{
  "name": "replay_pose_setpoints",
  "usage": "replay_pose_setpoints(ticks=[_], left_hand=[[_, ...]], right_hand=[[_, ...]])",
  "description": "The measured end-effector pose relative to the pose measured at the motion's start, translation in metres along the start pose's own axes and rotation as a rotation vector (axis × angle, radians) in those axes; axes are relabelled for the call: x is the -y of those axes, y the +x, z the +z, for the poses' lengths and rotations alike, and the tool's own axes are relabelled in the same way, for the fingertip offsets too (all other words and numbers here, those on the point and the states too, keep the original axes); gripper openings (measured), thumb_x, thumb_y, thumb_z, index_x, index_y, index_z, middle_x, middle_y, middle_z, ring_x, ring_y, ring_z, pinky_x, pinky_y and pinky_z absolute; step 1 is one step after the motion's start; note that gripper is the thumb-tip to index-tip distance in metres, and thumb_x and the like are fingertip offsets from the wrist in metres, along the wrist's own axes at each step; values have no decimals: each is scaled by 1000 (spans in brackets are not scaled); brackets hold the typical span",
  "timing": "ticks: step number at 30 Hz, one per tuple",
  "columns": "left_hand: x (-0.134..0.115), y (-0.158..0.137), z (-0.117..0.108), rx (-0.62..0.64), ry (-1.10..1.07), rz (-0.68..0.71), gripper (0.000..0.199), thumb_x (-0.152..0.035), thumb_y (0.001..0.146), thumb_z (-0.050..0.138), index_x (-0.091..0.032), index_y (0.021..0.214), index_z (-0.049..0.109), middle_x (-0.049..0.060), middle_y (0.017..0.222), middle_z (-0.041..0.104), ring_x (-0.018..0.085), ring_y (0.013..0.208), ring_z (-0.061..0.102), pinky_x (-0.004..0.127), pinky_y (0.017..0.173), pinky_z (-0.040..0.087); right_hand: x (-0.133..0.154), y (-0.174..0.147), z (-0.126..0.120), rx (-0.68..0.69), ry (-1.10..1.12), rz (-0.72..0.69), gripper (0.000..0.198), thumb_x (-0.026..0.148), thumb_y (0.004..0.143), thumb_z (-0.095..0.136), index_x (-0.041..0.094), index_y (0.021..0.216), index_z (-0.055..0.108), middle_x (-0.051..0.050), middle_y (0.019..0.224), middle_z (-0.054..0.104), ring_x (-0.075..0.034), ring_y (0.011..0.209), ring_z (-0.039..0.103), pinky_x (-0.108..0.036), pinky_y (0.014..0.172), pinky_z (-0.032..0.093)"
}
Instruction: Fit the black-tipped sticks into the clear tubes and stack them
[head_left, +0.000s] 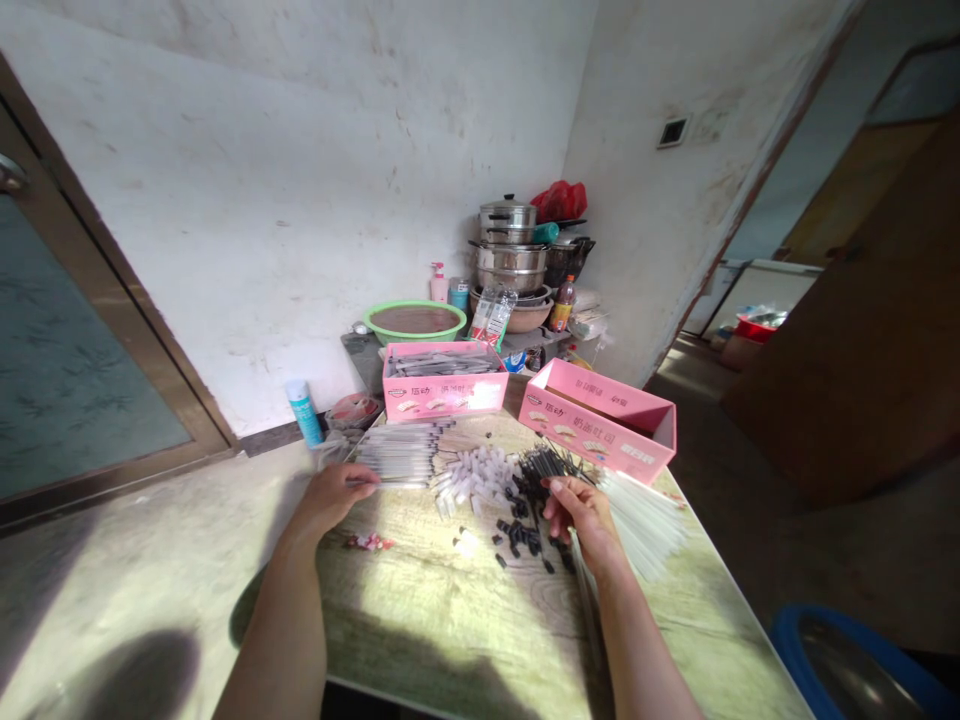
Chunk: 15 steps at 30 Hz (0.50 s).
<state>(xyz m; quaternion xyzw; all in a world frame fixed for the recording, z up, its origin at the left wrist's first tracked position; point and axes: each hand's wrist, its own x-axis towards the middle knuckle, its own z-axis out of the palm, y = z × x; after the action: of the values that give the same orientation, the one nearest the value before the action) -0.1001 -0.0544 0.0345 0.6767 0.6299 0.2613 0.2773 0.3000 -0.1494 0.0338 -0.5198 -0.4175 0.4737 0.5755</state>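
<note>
At the left of the table, my left hand (337, 495) pinches the near end of a thin clear tube, beside a row of similar tubes (401, 450) with dark ends. My right hand (583, 512) is closed, thumb against fingers, at the edge of a bundle of thin black sticks (551, 462). Whatever it may hold is too small to make out. Between the hands lie a heap of small white caps (480, 475) and scattered black caps (521, 537). Long translucent tubes (641, 525) fan out to the right of my right hand.
A pink box (446, 395) filled with finished-looking tubes stands at the table's back edge. Another pink box (596, 425) is to its right. Behind them are a green-rimmed basin (415, 306) and stacked pots (510, 265). A spray can (304, 412) stands left.
</note>
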Motion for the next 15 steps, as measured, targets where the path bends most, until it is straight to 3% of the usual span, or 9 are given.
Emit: replay_pose_setpoints(ticks=[8, 15], left_hand=[[-2, -1, 13, -1, 100, -40, 17, -23, 73, 66, -24, 84, 78, 2, 87, 80, 26, 90, 74, 30, 80, 51], [2, 5, 24, -85, 230, 28, 18, -16, 76, 64, -23, 89, 75, 3, 96, 77, 23, 94, 72, 31, 86, 50]], right_hand=[[-1, 0, -1, 14, 7, 7, 43, 55, 78, 78, 15, 91, 69, -1, 58, 66, -12, 38, 55, -19, 33, 31], [2, -1, 0, -8, 12, 5, 46, 57, 75, 79, 14, 89, 69, -1, 56, 65, -11, 37, 54, -19, 32, 30]])
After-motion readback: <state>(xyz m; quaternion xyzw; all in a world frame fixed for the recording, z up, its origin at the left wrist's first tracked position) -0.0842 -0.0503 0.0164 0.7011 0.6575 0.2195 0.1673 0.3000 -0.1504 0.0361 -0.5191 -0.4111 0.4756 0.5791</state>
